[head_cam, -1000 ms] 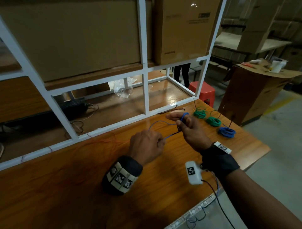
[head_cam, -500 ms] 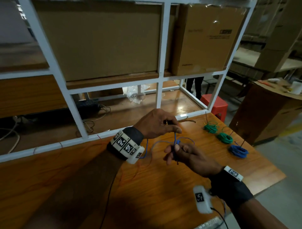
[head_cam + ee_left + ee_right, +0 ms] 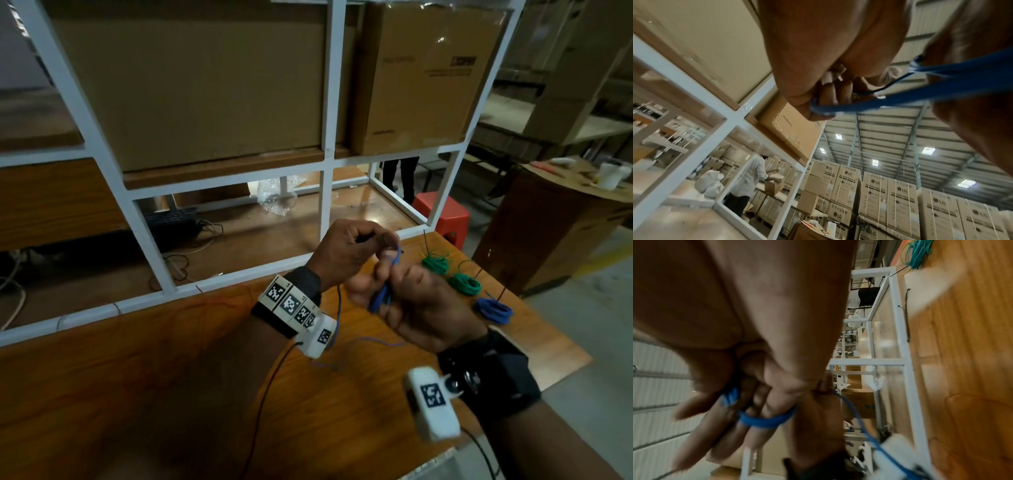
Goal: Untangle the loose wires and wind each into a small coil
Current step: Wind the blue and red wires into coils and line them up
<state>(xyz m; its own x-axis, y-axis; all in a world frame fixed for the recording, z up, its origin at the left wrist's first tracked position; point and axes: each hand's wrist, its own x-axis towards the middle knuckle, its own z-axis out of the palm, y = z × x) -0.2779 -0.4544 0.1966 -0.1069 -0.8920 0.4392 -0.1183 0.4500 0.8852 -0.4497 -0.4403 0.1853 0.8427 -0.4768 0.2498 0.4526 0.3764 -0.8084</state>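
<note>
head: above, looking down on table (image 3: 171, 394) | wrists: close — upward past fingers | shared: blue wire (image 3: 380, 301)

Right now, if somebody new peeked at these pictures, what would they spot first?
Probably the two hands in the middle, above the wooden table. The left hand pinches a blue wire that loops round the fingers of the right hand. Next, three small finished coils sit in a row near the table's far right corner: two green coils and a blue coil.
</note>
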